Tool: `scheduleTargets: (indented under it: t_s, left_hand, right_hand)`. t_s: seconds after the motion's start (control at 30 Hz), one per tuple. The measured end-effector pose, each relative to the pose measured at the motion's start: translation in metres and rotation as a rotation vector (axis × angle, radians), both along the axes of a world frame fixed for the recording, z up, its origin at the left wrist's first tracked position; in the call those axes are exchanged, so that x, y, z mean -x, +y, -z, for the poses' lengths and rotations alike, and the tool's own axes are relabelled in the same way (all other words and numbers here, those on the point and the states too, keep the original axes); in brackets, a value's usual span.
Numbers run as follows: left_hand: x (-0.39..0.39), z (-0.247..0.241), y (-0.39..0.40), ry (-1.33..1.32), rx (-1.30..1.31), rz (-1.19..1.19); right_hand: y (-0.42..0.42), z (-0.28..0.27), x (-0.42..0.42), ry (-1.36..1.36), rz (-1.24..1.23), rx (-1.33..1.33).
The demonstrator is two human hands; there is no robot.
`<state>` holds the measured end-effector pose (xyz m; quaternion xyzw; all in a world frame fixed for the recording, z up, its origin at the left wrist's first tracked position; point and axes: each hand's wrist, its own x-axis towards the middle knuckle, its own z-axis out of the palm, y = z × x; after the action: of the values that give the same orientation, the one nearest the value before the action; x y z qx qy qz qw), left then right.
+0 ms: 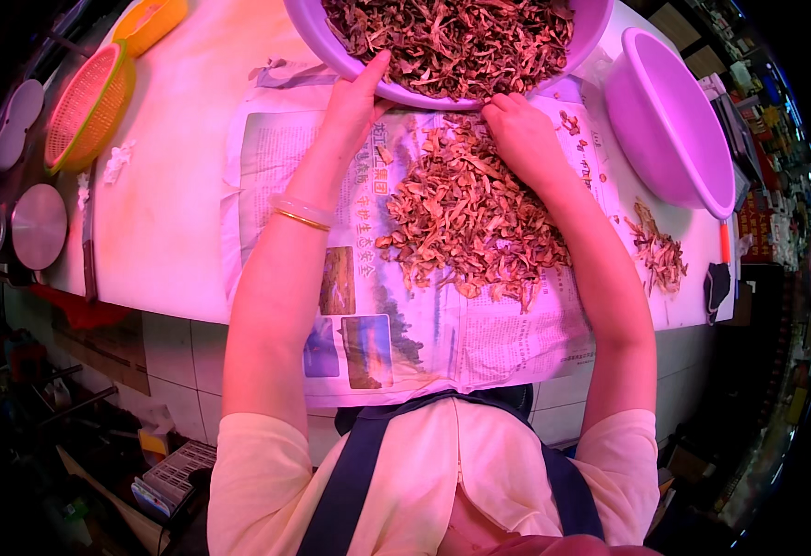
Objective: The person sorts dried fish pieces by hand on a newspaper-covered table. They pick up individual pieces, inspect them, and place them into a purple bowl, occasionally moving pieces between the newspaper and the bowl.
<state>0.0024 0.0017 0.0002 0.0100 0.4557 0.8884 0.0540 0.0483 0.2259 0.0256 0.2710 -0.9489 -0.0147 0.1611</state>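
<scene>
A large purple-looking plastic basin point(329, 47) full of dark dried plant or mushroom pieces point(454, 42) stands at the top of the view. My left hand point(363, 90) grips its near left rim, thumb over the edge. My right hand point(516, 125) has curled fingers against the near right rim; whether they pinch anything is hidden. Just below the basin, a loose pile of lighter brown dried pieces point(475, 222) is spread over newspaper point(287, 160). The right forearm passes along the pile's right side.
An empty purple basin point(676, 125) leans at the right, with a small heap of dried scraps point(657, 251) below it. To the left are a yellow-green colander point(89, 111), an orange basket point(148, 24), a knife point(89, 243) and crumpled tissue point(119, 162) on the white tabletop point(169, 229).
</scene>
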Motion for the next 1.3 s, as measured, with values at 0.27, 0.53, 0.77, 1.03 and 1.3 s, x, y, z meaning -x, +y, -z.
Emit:
scheduleTargets:
  t_s: [0.27, 0.53, 0.77, 1.03, 1.3]
  left_hand:
    - [0.001, 0.002, 0.0, 0.017, 0.003, 0.026]
    - [0.003, 0.005, 0.001, -0.024, -0.015, 0.005]
    - [0.004, 0.008, -0.004, -0.032, -0.002, -0.003]
    - [0.006, 0.009, -0.001, -0.02, 0.005, 0.008]
    - [0.002, 0.004, 0.0, -0.012, -0.004, 0.005]
  right_hand:
    - [0.06, -0.052, -0.036, 0.158, 0.169, 0.399]
    - [0.19, -0.128, -0.065, 0.506, 0.667, 0.07]
    - [0.084, -0.05, -0.037, -0.043, 0.106, 0.335]
    - [0.048, -0.014, -0.003, -0.116, -0.102, 0.022]
    - [0.067, -0.033, -0.021, -0.177, 0.087, 0.28]
